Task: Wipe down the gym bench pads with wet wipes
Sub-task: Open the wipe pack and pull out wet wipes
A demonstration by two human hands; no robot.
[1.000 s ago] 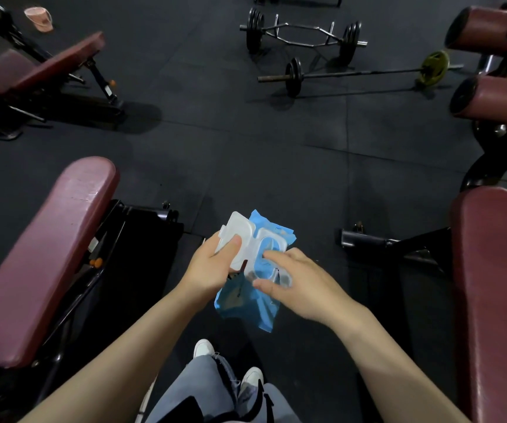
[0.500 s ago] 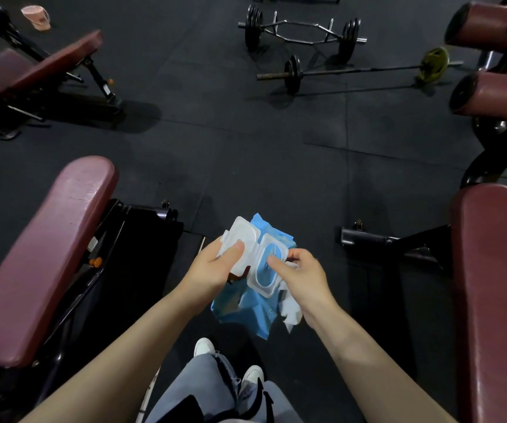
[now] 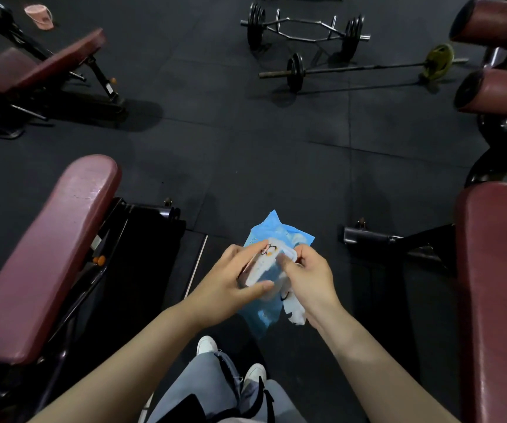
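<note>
Left bench pad [image 3: 41, 257], right bench pad [image 3: 499, 300]: long maroon vinyl, rounded ends, flanking person, within reach; neither touched yet. Black rubber floor [image 3: 246, 154] between. Wet wipes pack [image 3: 272, 239]: crinkly blue soft film, white hard flip lid; held mid-air between pads. Left hand [image 3: 231, 285] grips pack, thumb on lid, likely closing it. Right hand [image 3: 310, 279] curls round pulled white wipe [image 3: 293, 309], limp, crumpled, hanging below palm.

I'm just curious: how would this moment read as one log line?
step: closing pack | left hand: holds wet wipes pack, lid folded down | right hand: grips pulled wipe | bench pads: not yet wiped
</note>
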